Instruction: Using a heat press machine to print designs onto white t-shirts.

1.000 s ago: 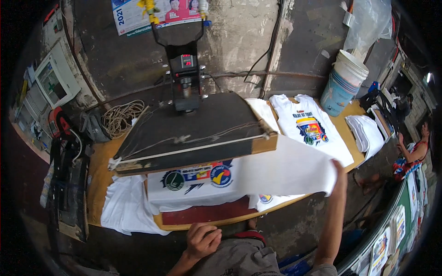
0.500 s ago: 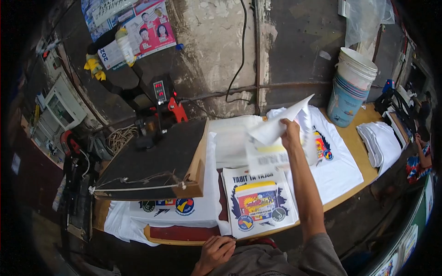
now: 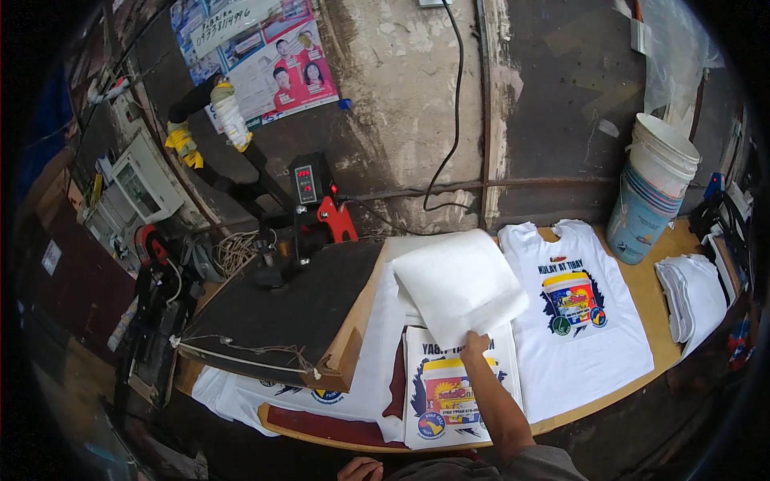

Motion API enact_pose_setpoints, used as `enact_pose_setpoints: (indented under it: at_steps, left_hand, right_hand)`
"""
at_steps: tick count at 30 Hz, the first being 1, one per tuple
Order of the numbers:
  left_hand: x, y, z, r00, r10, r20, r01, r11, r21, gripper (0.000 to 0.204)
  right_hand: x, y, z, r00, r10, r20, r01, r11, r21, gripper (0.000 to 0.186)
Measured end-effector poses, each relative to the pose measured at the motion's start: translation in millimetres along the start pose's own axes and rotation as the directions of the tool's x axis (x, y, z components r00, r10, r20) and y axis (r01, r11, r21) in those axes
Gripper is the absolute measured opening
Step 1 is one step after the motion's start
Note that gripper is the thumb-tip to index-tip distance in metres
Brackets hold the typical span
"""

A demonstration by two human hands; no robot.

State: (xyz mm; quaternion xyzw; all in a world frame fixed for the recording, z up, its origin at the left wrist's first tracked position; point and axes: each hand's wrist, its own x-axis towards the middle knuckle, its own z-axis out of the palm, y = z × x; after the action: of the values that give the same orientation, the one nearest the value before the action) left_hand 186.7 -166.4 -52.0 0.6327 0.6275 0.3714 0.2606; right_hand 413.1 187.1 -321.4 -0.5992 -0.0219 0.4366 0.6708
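My right hand (image 3: 475, 345) pinches the near edge of a white paper sheet (image 3: 461, 280), which curls over a pile of pale sheets beside the press. Just below that hand lies a stack of printed transfer sheets (image 3: 433, 361) with a mirrored paint-bucket design, partly covered by my forearm. To the right, a white T-shirt (image 3: 613, 369) lies flat with the same design, unmirrored, on its chest. My left hand (image 3: 361, 470) rests at the lower edge with curled fingers, partly cut off and with nothing visible in it. Another white shirt (image 3: 365, 393) lies under the heat press (image 3: 289, 301).
The press has a dark top plate and a lit red display (image 3: 305, 184). A cord (image 3: 241, 350) crosses its front. Stacked buckets (image 3: 654, 188) and folded white cloth (image 3: 694, 301) stand on the table's right end. A cable (image 3: 459, 104) hangs on the wall.
My right hand has brought the sheet left and down from above the T-shirt to the pale pile, uncovering the shirt's print. My view has shifted, and my left hand sits lower in it.
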Motion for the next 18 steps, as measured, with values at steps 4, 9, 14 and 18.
enact_pose_setpoints:
  at_steps: [4,9,14,18]
  left_hand:
    - [-6,-1,5,0.999,-0.002,-0.038,0.002,1.0,0.011,0.014]
    - [-14,-3,9,0.99,0.011,-0.144,-0.01,1.0,0.01,0.012]
    - [-27,-6,15,0.979,-0.063,-0.195,0.059,0.998,-0.028,0.011]
    - [-31,-22,24,0.989,-0.009,-0.144,0.01,1.0,0.003,0.009]
  right_hand:
    - [-31,-3,39,0.989,0.129,0.077,-0.136,0.987,0.081,0.044]
    - [-33,14,59,0.989,0.111,-0.096,-0.09,0.977,0.195,0.049]
    - [-30,10,29,0.989,0.059,-0.134,-0.04,0.989,0.144,0.054]
    - [-29,1,21,0.981,0.125,-0.147,-0.097,0.978,0.185,0.056]
